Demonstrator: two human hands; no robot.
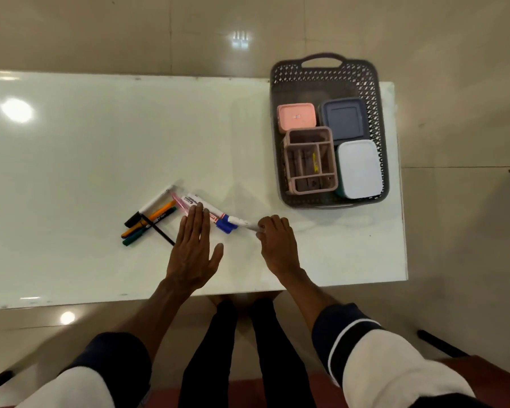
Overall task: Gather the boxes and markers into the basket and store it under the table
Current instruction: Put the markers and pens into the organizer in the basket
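Note:
A dark grey basket [277, 160] stands at the table's right end. Inside it are a pink box [296, 116], a blue box [344, 118], a white-lidded box [359, 169] and a pink divided organiser [309, 160]. Several markers lie on the white table [71, 172]: an orange one [156, 216], a green one [147, 229], a black-capped white one [150, 206], a thin black pen [158, 228] and blue-capped white ones [209, 210]. My left hand [193, 251] lies flat, fingertips touching the blue-capped markers. My right hand [277, 245] pinches the end of a white marker [242, 222].
The table's near edge runs just in front of my legs, its right edge just past the basket. Glossy tiled floor surrounds the table. A dark bar [439, 344] lies on the floor at the lower right.

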